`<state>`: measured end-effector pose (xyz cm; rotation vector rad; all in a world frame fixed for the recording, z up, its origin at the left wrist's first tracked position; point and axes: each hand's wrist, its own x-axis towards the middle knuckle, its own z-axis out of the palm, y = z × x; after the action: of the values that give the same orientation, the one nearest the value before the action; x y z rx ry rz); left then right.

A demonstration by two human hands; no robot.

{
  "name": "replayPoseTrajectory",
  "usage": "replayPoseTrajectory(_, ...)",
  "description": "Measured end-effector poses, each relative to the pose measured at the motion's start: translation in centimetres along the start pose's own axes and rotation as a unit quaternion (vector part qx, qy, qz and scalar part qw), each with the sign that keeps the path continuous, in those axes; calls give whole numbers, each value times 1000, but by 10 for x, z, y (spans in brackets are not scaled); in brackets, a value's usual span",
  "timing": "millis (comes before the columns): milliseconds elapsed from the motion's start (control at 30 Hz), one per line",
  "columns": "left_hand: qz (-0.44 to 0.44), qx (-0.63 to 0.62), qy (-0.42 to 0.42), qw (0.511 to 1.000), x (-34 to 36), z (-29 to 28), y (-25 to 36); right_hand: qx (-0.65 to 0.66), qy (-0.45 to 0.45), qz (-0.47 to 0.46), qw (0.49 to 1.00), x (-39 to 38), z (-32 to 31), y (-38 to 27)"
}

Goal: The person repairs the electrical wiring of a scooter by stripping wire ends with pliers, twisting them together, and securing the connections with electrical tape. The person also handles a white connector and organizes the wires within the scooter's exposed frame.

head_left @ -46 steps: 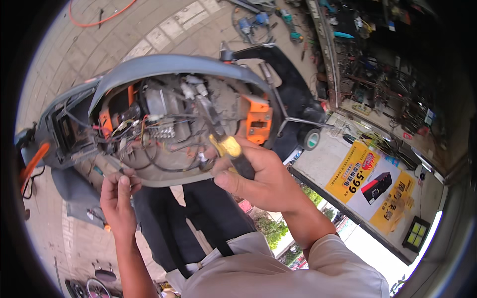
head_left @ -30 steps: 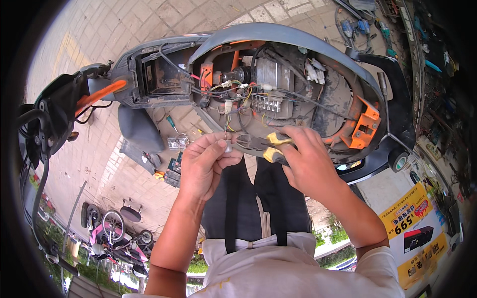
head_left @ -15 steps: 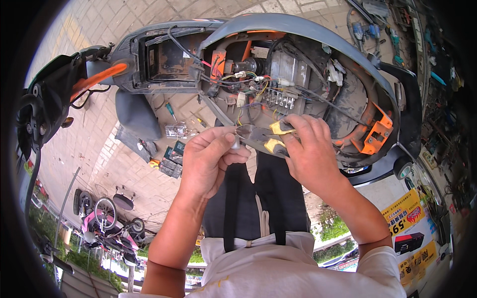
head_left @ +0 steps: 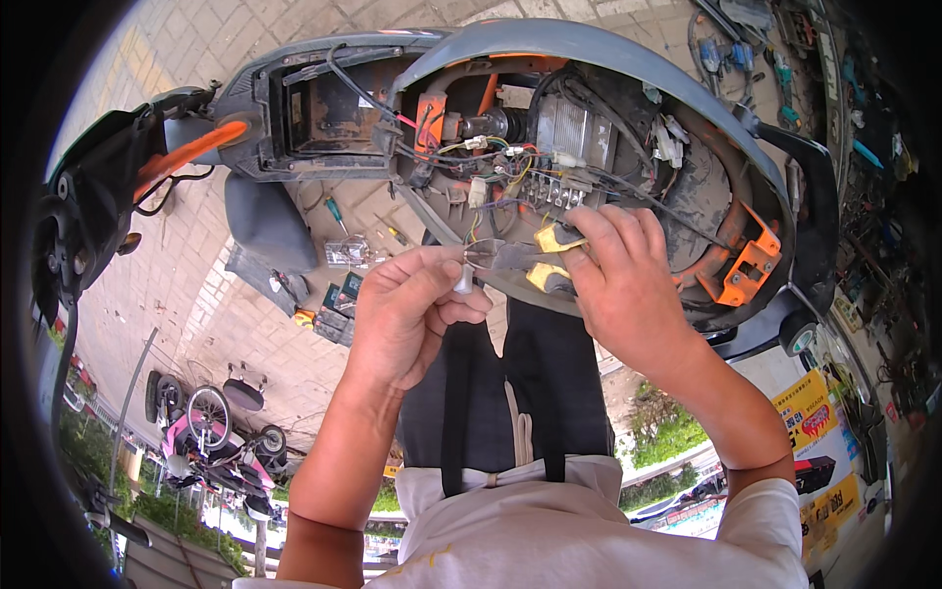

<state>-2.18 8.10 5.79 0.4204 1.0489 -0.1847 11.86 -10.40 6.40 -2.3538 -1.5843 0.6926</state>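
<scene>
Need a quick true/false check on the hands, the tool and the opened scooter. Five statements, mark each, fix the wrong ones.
1. The right hand holds pliers with yellow-and-black handles. True.
2. The left hand is empty. False: it pinches a small whitish piece.
3. Wires are exposed inside the scooter. True.
4. The pink bike is at the right of the picture. False: it is at the lower left.
5. A green-handled screwdriver lies on the paving. True.
</scene>
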Motion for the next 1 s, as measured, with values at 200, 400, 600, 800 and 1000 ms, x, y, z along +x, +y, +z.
replayPoseTrajectory(200,-7,-16,-1,1000,2,1,1,-12,-8,-21,1000,5,-6,6)
replayPoseTrajectory(400,1,-32,-10,999,5,1,-1,-11,-8,-41,999,8,-10,12)
replayPoseTrajectory(600,8,-20,-15,1000,5,1,-3,47,-46,-19,998,6,-15,14)
replayPoseTrajectory(800,18,18,-2,1000,8,4,-11,463,22,197,864,-7,-33,4)
replayPoseTrajectory(1000,96,194,68,974,2,2,-18,448,176,356,801,-66,-91,3)
